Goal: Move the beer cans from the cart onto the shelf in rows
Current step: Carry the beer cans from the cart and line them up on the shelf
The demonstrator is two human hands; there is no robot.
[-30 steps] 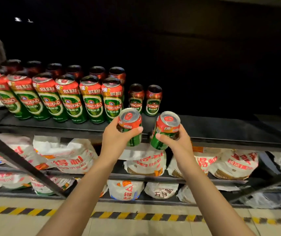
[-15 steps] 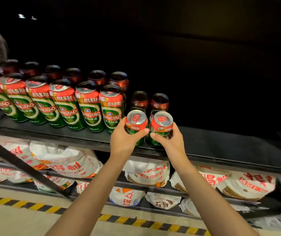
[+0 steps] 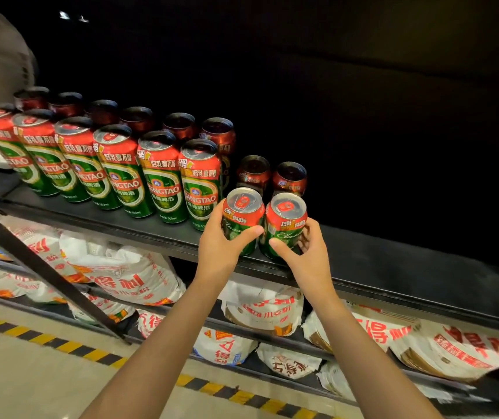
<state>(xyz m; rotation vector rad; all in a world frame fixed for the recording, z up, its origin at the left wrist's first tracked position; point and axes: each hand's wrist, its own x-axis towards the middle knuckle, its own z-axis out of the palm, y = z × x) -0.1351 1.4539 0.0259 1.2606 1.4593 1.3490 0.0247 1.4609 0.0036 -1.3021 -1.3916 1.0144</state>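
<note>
My left hand (image 3: 221,246) grips a red and green beer can (image 3: 242,216). My right hand (image 3: 305,255) grips a second beer can (image 3: 286,222) right beside it. Both cans stand upright at the front edge of the dark shelf (image 3: 393,267), at the right end of the front row of cans (image 3: 121,173). Behind that row stands a back row of cans (image 3: 139,119) in shadow. Two more cans (image 3: 272,176) stand just behind the ones I hold. The cart is out of view.
The shelf runs on to the right of the cans. Below it, lower shelves hold white sacks with red print (image 3: 127,273). A dark slanted bar (image 3: 39,267) crosses at the lower left. Yellow and black tape (image 3: 60,343) marks the floor.
Both hands have moved forward and closer together, bringing the two cans from in front of the shelf edge onto the shelf beside the front row.
</note>
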